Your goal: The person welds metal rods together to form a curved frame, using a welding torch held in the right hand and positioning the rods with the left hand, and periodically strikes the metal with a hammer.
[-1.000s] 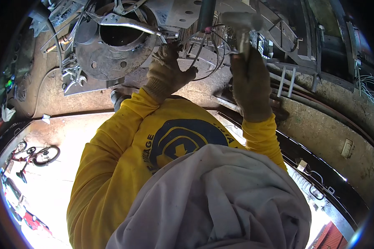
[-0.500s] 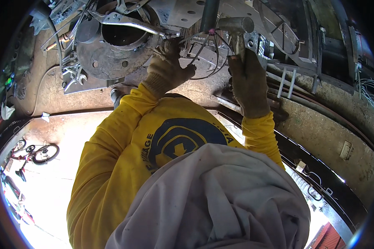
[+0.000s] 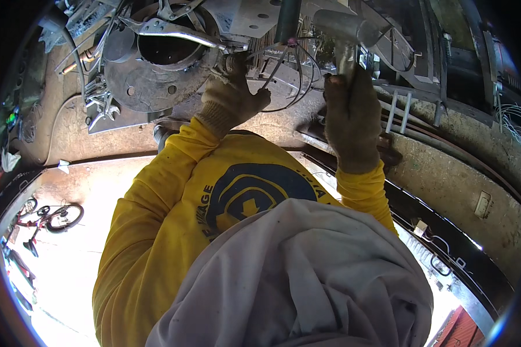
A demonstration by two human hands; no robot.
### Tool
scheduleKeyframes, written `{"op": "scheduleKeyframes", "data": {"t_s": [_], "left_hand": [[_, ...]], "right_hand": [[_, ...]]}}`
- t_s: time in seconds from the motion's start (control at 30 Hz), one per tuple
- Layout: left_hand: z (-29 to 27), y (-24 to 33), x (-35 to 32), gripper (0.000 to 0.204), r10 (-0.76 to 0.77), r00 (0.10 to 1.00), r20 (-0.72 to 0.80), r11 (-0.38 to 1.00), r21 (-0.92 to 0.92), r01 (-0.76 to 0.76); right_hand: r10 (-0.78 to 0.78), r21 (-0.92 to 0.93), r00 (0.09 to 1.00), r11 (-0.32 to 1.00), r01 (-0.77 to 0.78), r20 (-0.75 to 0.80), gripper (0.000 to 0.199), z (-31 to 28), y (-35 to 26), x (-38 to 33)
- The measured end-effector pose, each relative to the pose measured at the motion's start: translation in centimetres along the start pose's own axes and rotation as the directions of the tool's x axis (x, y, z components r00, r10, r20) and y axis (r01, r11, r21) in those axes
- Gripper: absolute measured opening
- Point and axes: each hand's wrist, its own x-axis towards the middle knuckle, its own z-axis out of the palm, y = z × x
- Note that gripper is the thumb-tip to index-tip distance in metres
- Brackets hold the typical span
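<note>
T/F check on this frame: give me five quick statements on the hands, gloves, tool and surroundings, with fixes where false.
1. Both hands wear work gloves. True.
2. The right hand grips a grey metal tool. True.
3. The left hand hangs free by the person's side. False: it is raised at the thin wires.
4. The sleeves are blue. False: the yellow sleeves match the shirt.
5. A bicycle shows at lower left. True.

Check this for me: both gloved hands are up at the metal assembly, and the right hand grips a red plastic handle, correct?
Not quite. In the head view the right hand grips a grey metal handle, not a red plastic one. Both gloved hands, the left hand too, are up at the metal assembly.
</note>
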Motion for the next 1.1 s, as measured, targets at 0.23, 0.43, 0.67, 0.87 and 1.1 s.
{"op": "scheduleKeyframes", "data": {"t_s": [0.23, 0.43, 0.67, 0.87, 1.1], "left_hand": [[-0.7, 0.6, -0.3, 0.103, -0.048, 0.999, 0.026, 0.996, -0.074, 0.050], [-0.8, 0.7, -0.3, 0.100, -0.059, 0.997, 0.040, 0.993, -0.099, 0.062], [-0.7, 0.4, -0.3, 0.100, -0.042, 0.999, -0.001, 0.995, -0.088, 0.042], [-0.9, 0.6, -0.4, 0.100, -0.032, 0.999, 0.038, 0.995, -0.095, 0.035], [-0.9, 0.6, 0.2, 0.103, -0.137, 0.977, 0.163, 0.990, 0.038, 0.132]], "right_hand": [[0.030, -0.164, 0.991, 0.986, -0.007, 0.134, 0.025, 0.5, 1.1, 1.0], [-0.069, -0.164, 0.997, 0.984, 0.064, -0.021, 0.026, 0.7, 0.4, 0.2], [0.008, -0.210, 0.990, 0.977, 0.023, 0.143, 0.024, 0.2, 0.3, 1.1], [-0.122, -0.207, 0.991, 0.972, 0.108, -0.058, 0.025, 1.0, 0.2, -0.2], [0.037, -0.125, 0.993, 0.992, -0.023, 0.110, 0.026, 0.2, -0.6, 0.9]]}}
